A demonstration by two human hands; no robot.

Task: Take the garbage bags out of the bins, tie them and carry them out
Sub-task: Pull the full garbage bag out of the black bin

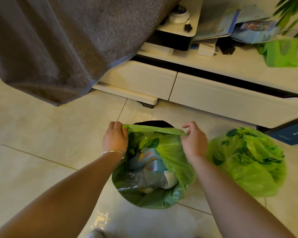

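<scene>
Head camera, looking down at a glossy tiled floor [41, 127]. Green garbage bag [172, 162] sits in a dark bin [153, 123]; only a sliver of the bin's far rim shows above the plastic. Left hand [115, 138] grips the far-left edge of the bag mouth, fingers curled over the rolled rim; a thin silver bangle [113, 152] circles that wrist. Right hand [193, 140] pinches the same rim at the far-right side between thumb and forefinger, the remaining fingers loosely bent above it and apart from the plastic. Rim is stretched taut between the two hands. Bag mouth is open; inside lie a light-blue carton [149, 160] with red print, crumpled grey plastic and something white near the right wall. Second green bag [246, 162], printed with dark leaf shapes, rests on the floor just to the right of the bin, bunched together at the top; cannot tell whether it is knotted. Behind the bin stands a low white cabinet [213, 93] with two drawer fronts. Grey cloth [58, 40] hangs over its left end. On the cabinet top: a flat green bag [282, 52] and a pile of blue papers [244, 26].
</scene>
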